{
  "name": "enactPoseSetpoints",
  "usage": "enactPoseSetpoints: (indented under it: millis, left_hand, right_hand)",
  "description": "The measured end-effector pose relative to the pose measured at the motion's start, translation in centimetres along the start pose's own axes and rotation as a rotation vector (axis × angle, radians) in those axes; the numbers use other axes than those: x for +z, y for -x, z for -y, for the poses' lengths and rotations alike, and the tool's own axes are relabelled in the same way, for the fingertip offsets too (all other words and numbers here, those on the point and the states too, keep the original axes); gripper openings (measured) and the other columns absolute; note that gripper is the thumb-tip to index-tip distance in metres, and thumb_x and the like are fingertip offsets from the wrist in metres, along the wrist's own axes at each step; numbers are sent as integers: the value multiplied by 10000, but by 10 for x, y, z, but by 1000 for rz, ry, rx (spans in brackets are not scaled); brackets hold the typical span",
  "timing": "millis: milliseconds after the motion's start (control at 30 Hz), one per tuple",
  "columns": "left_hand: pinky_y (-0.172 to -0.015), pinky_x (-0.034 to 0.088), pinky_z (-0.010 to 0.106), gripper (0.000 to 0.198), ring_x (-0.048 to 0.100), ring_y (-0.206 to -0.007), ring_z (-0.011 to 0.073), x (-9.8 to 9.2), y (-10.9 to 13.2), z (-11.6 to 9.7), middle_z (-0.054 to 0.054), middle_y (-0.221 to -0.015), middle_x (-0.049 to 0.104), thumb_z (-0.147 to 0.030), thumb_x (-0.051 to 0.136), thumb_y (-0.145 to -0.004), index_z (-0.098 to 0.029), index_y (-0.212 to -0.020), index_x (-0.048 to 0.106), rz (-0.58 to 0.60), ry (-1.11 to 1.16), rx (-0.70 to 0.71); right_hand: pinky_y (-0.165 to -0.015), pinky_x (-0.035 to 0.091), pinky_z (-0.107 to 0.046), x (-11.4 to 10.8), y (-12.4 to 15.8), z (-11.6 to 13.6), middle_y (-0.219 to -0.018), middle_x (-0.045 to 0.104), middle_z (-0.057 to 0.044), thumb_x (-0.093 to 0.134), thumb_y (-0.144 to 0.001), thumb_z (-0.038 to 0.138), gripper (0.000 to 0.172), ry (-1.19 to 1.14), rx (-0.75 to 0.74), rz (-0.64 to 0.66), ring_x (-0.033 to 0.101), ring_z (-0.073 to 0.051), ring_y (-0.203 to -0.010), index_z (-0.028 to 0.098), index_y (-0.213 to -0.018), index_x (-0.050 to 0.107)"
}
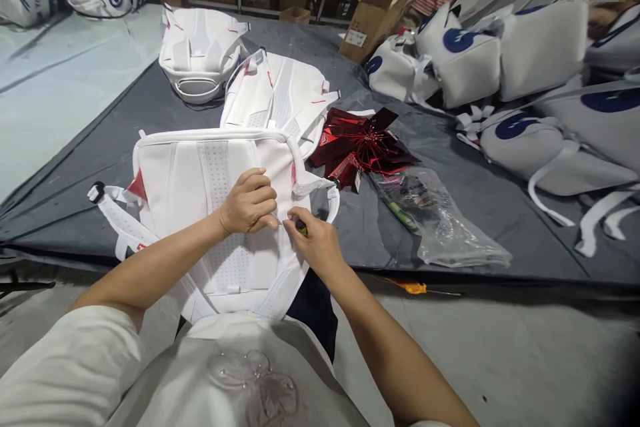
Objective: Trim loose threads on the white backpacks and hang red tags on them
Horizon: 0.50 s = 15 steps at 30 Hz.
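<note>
A white backpack [186, 167] leans at the table's near edge against my body, its back panel and straps facing up. Over the right part of that panel, my left hand [251, 201] is closed, thumb and fingers pinched; whatever lies between them is too small to make out. Close beside it, my right hand [317, 240] is wrapped round a small tool with a green-and-black handle [301, 227]. The tool's tip is hard to see near the pinched fingertips. Just beyond, another white backpack [285, 90] touches the top of this one.
Red-and-black tags with strings [367, 147] lie right of the backpack, by a clear plastic bag [450, 227]. A third white backpack [203, 47] sits farther back. Several white bags [467, 67] are heaped at right. A cardboard box [367, 20] and people stand beyond the dark-covered table [125, 127].
</note>
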<state>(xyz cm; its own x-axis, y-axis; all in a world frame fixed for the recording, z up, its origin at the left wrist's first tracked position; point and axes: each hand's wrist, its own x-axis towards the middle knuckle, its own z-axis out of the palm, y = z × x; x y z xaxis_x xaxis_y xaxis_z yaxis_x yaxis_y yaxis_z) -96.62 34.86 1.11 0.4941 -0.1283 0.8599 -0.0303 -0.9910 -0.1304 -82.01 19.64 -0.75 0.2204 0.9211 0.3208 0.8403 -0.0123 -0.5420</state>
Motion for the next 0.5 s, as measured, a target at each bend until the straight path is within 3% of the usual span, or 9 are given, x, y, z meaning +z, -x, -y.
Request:
enactPoseSetpoints:
  millis: [167,267,400,500]
  left_hand:
    - [-990,437,413,595,534,-808,187,0,3,1,23,-682,645,-524,222,-1041,-215,-665,564,-54,29,-8]
    - [-956,435,412,589,541,-800,191,1,5,1,24,-676,650,-524,233,-1040,-214,-660,559,-79,8,-3]
    - [-901,435,409,584,548,-795,194,1,7,0,26,-670,659,-521,237,-1042,-210,-657,549,-96,-11,-4]
    - [-888,435,409,590,547,-793,190,0,9,-1,22,-665,664,-528,236,-1041,-209,-656,550,-97,-13,-2]
  right_hand:
    - [-616,369,-239,-13,-19,7,-866,752,-31,557,-968,271,202,63,-112,198,660,-160,-691,230,-1123,679]
    - [-607,339,-236,-22,-29,12,-766,721,-5,597,-928,226,128,23,-63,313,621,-145,-653,226,-1008,696]
    - [-592,384,-227,-28,-22,20,-663,648,15,560,-908,233,117,-255,145,386,584,-124,-585,204,-879,669]
    - [-487,409,-230,-27,-5,27,-615,631,29,535,-905,336,200,-519,484,407,516,-110,-449,194,-984,649]
